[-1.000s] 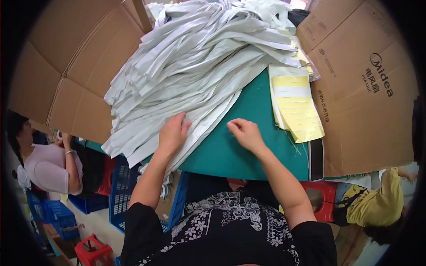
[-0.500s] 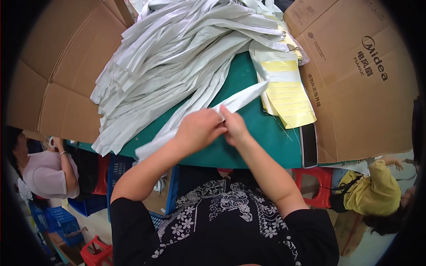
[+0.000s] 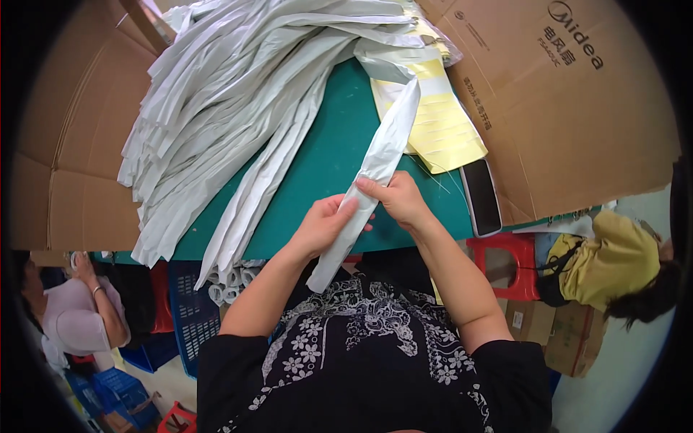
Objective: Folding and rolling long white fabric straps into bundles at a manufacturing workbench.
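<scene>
A long, flat white folded strip slants across in front of me, its far end over the yellow sheets and its near end past the table edge. My left hand is closed on its lower part, thumb on top. Higher up, my right hand pinches it from the right side, thumb pressed on its face. The fingers behind the strip are partly hidden. A large pile of similar white strips lies on the green table, several hanging over its near edge. Slitted yellow sheets lie beyond my right hand.
A phone lies at the table's right edge. Cardboard walls stand left and right. Below are white rolls, a blue crate and a red stool. People sit at left and right.
The strip has swung from a flatter slant to a steeper one, near end toward me. My hands have moved slightly apart along it. The view has shifted, so the table appears farther left.
</scene>
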`<move>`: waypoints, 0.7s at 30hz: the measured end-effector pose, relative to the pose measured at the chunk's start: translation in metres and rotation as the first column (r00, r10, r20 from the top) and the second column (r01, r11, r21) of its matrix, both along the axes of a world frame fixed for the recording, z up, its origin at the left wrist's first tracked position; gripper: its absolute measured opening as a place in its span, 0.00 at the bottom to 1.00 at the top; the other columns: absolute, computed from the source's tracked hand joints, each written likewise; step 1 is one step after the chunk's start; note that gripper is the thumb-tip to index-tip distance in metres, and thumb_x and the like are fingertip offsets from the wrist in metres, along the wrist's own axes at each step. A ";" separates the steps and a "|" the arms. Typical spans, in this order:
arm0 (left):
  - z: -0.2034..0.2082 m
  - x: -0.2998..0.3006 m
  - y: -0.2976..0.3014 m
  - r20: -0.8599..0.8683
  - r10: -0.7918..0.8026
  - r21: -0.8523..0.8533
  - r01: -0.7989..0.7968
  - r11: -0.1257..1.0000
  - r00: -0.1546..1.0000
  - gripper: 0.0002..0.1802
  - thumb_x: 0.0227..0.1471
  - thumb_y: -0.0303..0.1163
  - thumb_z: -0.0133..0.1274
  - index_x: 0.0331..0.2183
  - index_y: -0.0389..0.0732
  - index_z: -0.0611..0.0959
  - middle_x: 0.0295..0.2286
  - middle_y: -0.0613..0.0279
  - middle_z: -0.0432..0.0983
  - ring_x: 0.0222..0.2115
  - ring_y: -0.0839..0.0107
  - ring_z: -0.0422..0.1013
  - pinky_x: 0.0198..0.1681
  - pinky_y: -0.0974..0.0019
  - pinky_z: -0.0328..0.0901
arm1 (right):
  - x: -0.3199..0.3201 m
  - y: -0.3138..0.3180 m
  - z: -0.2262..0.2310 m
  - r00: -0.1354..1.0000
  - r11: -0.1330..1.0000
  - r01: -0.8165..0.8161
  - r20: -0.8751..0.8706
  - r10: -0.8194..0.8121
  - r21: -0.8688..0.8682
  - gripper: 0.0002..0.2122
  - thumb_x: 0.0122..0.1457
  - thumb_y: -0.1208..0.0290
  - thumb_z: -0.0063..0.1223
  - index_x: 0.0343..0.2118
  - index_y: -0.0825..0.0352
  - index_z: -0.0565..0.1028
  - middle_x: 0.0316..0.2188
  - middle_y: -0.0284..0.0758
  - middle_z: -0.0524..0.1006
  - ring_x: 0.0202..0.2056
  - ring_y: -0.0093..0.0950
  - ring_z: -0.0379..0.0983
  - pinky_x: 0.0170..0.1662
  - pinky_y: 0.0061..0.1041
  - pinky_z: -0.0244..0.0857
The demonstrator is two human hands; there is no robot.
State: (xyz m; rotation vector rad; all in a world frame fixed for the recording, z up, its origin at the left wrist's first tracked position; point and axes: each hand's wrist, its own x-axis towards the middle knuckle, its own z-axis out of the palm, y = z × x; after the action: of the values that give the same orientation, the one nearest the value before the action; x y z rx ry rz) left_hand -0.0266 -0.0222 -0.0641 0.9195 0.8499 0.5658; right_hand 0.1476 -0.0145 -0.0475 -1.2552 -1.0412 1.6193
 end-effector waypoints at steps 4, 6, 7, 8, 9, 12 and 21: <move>-0.011 -0.010 -0.009 0.030 0.282 0.418 -0.268 0.868 0.959 0.16 0.53 0.26 0.49 0.45 0.35 0.71 0.36 0.57 0.73 0.31 0.74 0.72 0.36 0.73 0.66 | 0.016 0.005 -0.007 0.999 1.000 -0.018 -0.029 0.017 -0.013 0.13 0.57 0.64 0.50 0.34 0.71 0.75 0.31 0.35 0.76 0.32 0.23 0.73 0.35 0.22 0.66; -0.004 -0.033 -0.007 -0.178 0.435 0.957 0.053 0.284 0.883 0.28 0.45 0.24 0.56 0.50 0.44 0.68 0.43 0.54 0.68 0.42 0.65 0.68 0.43 0.64 0.64 | 0.020 0.009 -0.007 0.996 0.994 -0.068 -0.071 0.062 -0.083 0.14 0.58 0.62 0.49 0.35 0.71 0.75 0.31 0.35 0.76 0.33 0.23 0.73 0.36 0.22 0.67; 0.002 -0.042 -0.004 -0.204 0.502 0.960 0.274 -0.067 0.840 0.31 0.43 0.24 0.57 0.51 0.46 0.68 0.44 0.54 0.67 0.45 0.62 0.66 0.46 0.60 0.63 | 0.020 0.010 -0.005 0.987 0.986 -0.089 -0.149 0.068 -0.142 0.15 0.58 0.61 0.48 0.36 0.71 0.74 0.32 0.35 0.76 0.33 0.24 0.74 0.37 0.23 0.68; 0.006 -0.047 -0.006 -0.178 0.420 0.934 0.287 -0.213 0.890 0.26 0.41 0.26 0.58 0.46 0.51 0.74 0.44 0.58 0.67 0.48 0.60 0.62 0.47 0.58 0.62 | 0.015 0.011 -0.004 0.970 0.972 -0.128 -0.229 0.081 -0.196 0.16 0.59 0.59 0.47 0.38 0.70 0.74 0.32 0.35 0.76 0.33 0.24 0.74 0.38 0.24 0.68; 0.015 -0.048 -0.008 -0.255 0.330 0.877 0.362 -0.318 0.909 0.22 0.40 0.27 0.57 0.41 0.50 0.76 0.42 0.60 0.69 0.47 0.62 0.63 0.46 0.59 0.63 | 0.010 0.013 -0.008 0.968 0.961 -0.132 -0.239 0.072 -0.243 0.16 0.59 0.60 0.47 0.40 0.70 0.73 0.34 0.37 0.77 0.33 0.27 0.75 0.36 0.25 0.69; 0.040 -0.039 -0.013 -0.374 0.180 0.818 0.415 -0.399 0.910 0.10 0.39 0.29 0.55 0.30 0.46 0.81 0.35 0.67 0.74 0.39 0.65 0.70 0.40 0.61 0.66 | -0.009 0.013 -0.017 0.977 0.963 -0.145 -0.187 0.103 -0.226 0.16 0.59 0.62 0.47 0.39 0.72 0.73 0.34 0.38 0.77 0.34 0.27 0.75 0.36 0.26 0.69; 0.022 -0.030 -0.052 -0.080 0.100 -0.054 -0.104 0.993 0.992 0.16 0.54 0.37 0.46 0.34 0.31 0.78 0.30 0.62 0.77 0.30 0.78 0.71 0.36 0.72 0.64 | -0.024 -0.016 -0.044 0.984 0.985 -0.063 -0.177 0.035 -0.158 0.15 0.60 0.65 0.44 0.38 0.73 0.73 0.34 0.36 0.76 0.32 0.24 0.73 0.38 0.22 0.67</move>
State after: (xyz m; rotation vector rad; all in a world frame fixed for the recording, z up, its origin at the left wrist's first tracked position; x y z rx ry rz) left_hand -0.0568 -0.0741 -0.0424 0.8530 0.9821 0.5938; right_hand 0.1239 -0.0309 -0.0914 -1.1761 -0.8514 1.8477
